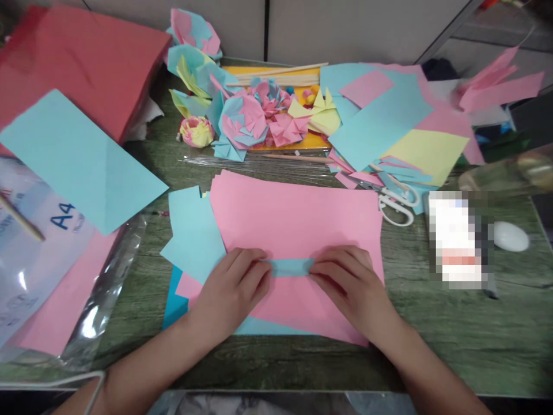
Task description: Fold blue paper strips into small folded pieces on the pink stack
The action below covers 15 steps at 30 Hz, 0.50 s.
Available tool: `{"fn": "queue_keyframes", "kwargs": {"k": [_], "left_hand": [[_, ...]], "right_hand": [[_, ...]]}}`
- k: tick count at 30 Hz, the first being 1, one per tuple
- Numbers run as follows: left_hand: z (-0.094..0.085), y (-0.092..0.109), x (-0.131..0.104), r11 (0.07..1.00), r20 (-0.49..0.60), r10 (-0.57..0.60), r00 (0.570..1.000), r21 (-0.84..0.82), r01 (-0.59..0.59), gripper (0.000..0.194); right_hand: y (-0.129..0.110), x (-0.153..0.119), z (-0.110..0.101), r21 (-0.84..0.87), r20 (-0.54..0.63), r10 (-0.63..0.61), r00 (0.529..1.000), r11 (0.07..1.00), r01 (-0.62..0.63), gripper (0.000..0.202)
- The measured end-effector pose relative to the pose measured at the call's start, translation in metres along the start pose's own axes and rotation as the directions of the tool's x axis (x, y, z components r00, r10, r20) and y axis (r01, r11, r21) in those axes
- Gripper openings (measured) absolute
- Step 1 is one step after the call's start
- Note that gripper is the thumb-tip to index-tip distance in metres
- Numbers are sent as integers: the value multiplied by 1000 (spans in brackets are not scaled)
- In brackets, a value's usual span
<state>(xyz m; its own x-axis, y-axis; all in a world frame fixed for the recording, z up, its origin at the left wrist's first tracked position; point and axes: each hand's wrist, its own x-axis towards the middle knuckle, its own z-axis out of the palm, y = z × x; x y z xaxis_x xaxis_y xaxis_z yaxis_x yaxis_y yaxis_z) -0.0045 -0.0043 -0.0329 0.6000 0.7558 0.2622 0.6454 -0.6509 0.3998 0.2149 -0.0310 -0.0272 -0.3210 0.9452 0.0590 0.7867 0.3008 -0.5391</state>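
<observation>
A narrow light blue paper strip [291, 267] lies crosswise over a stack of pink paper sheets [298, 219]. My left hand [237, 282] pinches its left end, and my right hand [348, 282] pinches the right end. Both hands rest on the pink sheets, so the strip's ends are hidden under the fingers. Beside my left hand, light blue paper pieces [192, 225] stick out from the stack's left edge. White-handled scissors [395, 204] lie past the upper right corner of the pink sheets.
Folded paper flowers [244, 121] and thin wooden sticks [280, 78] lie at the back. Loose coloured sheets [380, 127] are piled at back right. A blurred-out phone [455, 239] and a white oval object [511, 236] are at right. A red box [86, 63] stands at left, near a plastic A4 paper packet [38, 253].
</observation>
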Motion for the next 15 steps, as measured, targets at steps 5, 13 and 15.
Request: {"fn": "queue_keyframes", "kwargs": {"k": [5, 13, 15], "left_hand": [[1, 2, -2, 993, 11, -98, 995, -72, 99, 11], [3, 1, -5, 979, 45, -145, 988, -138, 150, 11], [3, 0, -4, 974, 48, -161, 986, -155, 166, 11]], "right_hand": [[-3, 1, 3, -17, -52, 80, 995, 997, -81, 11], [-8, 2, 6, -39, -52, 183, 982, 982, -185, 10], [-8, 3, 5, -41, -46, 179, 983, 983, -181, 9]]}}
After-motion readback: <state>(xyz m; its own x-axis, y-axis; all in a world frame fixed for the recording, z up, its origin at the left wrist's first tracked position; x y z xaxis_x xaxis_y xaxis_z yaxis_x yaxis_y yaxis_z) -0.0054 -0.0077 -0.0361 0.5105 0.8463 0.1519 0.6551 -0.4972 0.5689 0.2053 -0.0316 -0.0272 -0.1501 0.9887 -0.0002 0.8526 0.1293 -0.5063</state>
